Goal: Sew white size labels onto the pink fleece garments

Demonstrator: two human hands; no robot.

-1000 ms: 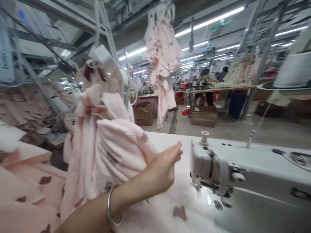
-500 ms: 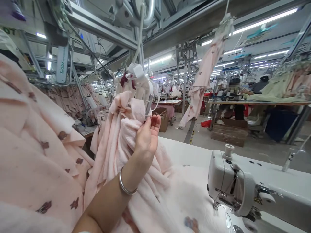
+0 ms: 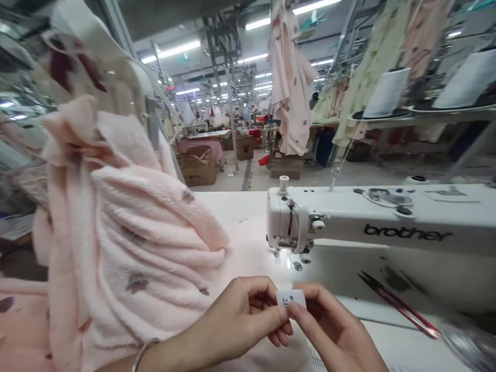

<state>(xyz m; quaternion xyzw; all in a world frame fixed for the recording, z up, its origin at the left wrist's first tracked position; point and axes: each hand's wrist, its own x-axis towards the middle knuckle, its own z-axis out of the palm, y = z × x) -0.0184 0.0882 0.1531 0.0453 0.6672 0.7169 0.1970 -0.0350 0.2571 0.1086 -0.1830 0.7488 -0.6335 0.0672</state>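
A small white size label (image 3: 295, 295) with dark print, partly reading "2X", is pinched between my two hands in front of the sewing machine. My left hand (image 3: 248, 312), a silver bangle on its wrist, grips the label's left edge with fingers curled. On the other side my right hand (image 3: 335, 328) presses its thumb over the label's lower part, covering some print. Pink fleece fabric (image 3: 155, 227) with small dark motifs hangs gathered at left and spreads under my hands toward the needle area. The white Brother sewing machine (image 3: 349, 219) stands just beyond them.
Red-handled tweezers (image 3: 401, 306) lie on the machine bed at right. White thread cones (image 3: 387, 93) stand on a holder at upper right. A white clamp-like hanger (image 3: 132, 88) holds the fabric at upper left. Cardboard boxes (image 3: 197, 168) sit on the floor beyond.
My left hand has left the hanging fabric near the clamp and come down to the front of the machine. My right hand has entered view, and the label shows between both. The view has swung right.
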